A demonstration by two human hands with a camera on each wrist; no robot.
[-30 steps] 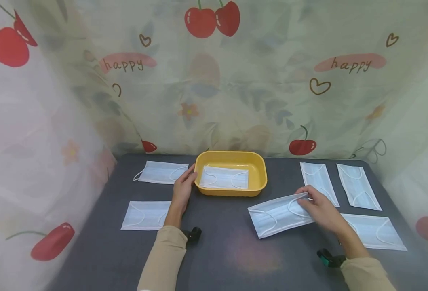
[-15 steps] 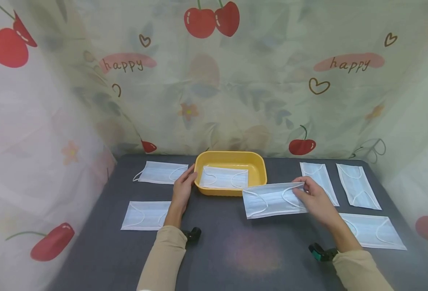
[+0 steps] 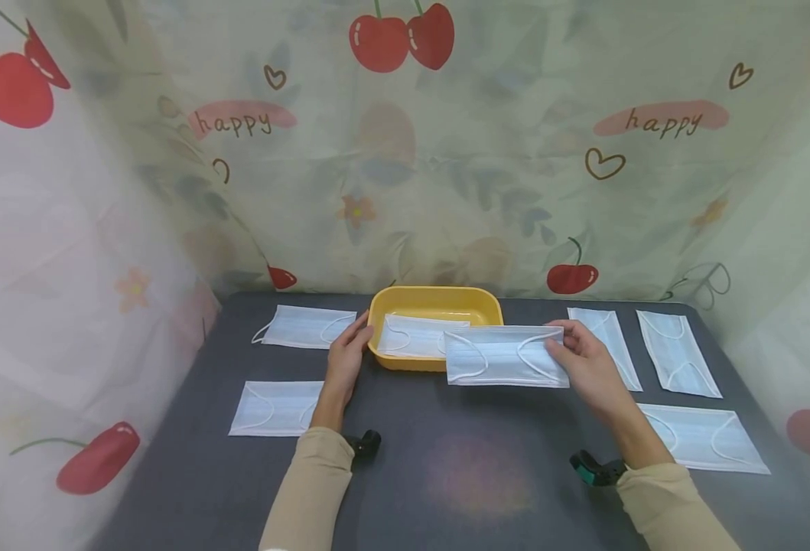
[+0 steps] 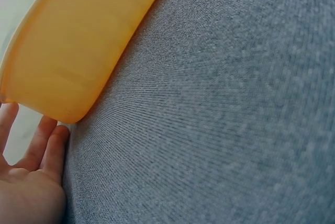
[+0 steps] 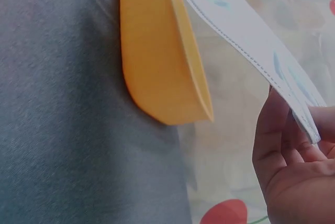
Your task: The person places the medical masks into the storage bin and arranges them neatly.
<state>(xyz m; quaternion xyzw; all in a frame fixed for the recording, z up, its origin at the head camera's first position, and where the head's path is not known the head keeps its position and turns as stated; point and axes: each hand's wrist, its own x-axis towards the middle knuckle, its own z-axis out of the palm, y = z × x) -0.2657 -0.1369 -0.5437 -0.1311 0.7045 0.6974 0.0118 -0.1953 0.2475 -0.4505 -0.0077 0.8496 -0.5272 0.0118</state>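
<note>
My right hand [image 3: 587, 367] pinches a white face mask [image 3: 504, 356] by its right end, thumb on top and fingers beneath. The mask hangs above the table and overlaps the front right of a yellow tray [image 3: 411, 364] in the head view; from the right wrist, the mask [image 5: 246, 35] rises over the tray's rim. Inside the tray lies another face mask [image 3: 411, 337], partly hidden by the held one. My left hand [image 3: 345, 363] rests with fairly straight fingers against the tray's left end; the left wrist view has those fingertips [image 4: 44, 130] at the tray's yellow wall [image 4: 78, 41].
Left of the tray, one mask [image 3: 304, 327] lies at the back and another [image 3: 274, 408] nearer the front. Three more lie on the right: two slanted masks [image 3: 604, 344] [image 3: 678, 353] and a level mask [image 3: 710, 438]. A patterned cloth [image 3: 446, 191] hangs behind the dark table [image 3: 411, 474].
My right hand has carried its mask leftward and away from me, from over the table to over the tray's front right, levelling it. The left hand stays at the tray.
</note>
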